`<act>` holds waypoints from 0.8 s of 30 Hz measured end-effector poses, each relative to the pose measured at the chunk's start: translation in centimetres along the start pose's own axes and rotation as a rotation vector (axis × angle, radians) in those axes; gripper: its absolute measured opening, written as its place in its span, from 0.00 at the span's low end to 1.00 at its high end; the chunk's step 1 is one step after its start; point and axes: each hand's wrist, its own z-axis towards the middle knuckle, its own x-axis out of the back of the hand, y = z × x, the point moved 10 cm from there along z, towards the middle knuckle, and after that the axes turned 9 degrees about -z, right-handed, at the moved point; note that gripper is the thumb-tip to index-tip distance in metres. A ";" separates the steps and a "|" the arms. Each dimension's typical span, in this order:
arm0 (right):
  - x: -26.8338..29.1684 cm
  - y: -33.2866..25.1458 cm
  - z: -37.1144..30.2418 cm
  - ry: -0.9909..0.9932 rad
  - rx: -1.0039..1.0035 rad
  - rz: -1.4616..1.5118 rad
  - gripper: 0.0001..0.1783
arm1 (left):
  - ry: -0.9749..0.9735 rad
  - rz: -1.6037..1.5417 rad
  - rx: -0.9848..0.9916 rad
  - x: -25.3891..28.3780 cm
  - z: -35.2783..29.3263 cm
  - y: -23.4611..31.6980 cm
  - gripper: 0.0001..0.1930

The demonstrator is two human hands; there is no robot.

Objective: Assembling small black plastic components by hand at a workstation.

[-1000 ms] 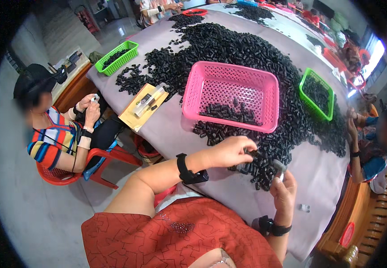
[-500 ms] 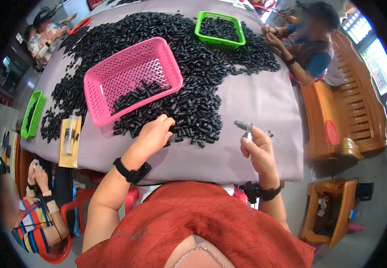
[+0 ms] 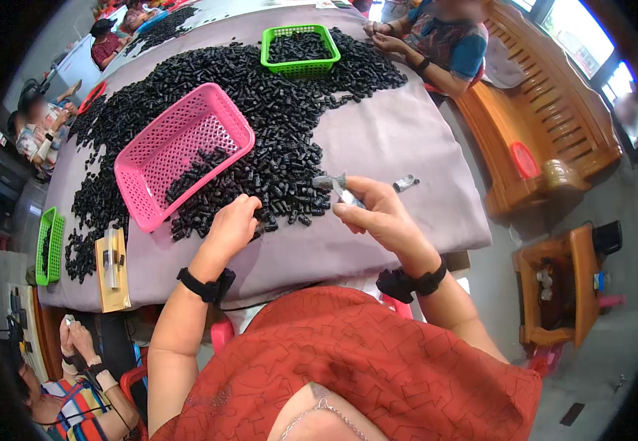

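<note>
A large heap of small black cylindrical pieces point(image 3: 186, 70) covers much of the cloth. At its near edge my left hand point(image 3: 232, 226) is low over the cloth with curled fingers, beside a few black pieces; what its fingertips hold, if anything, is hidden. My right hand point(image 3: 381, 209) pinches a small pale, shiny piece point(image 3: 348, 197) between thumb and fingers. Something grey sits around the index fingertip, like a finger cover. A pink perforated basket point(image 3: 136, 203) stands tilted-looking on the heap beyond my left hand, with black pieces in its near part.
Behind my right hand lies a small silvery piece with a dark end point(image 3: 405, 183). Green baskets stand at the far side point(image 3: 300, 70) and left edge point(image 3: 55, 257). A yellow board with a clear tube point(image 3: 115, 294) lies front left. Other people sit around the table; a wooden bench point(image 3: 547, 117) is at right.
My right hand has moved left and inward, toward the heap's edge, with the pale piece still in its fingers. My left hand stays by the heap. The whole view has shifted and turned somewhat.
</note>
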 end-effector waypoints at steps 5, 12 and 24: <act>-1.0 -1.5 0.3 -0.054 0.043 -0.072 0.12 | 0.043 -0.117 -0.004 0.9 -0.3 -0.2 0.14; -2.4 -7.4 3.9 -0.103 0.191 -0.179 0.16 | -0.072 -0.649 0.106 6.6 1.9 2.0 0.09; -3.5 -14.6 11.5 -0.063 0.448 0.022 0.13 | -0.007 -0.985 -0.041 15.5 6.6 9.1 0.10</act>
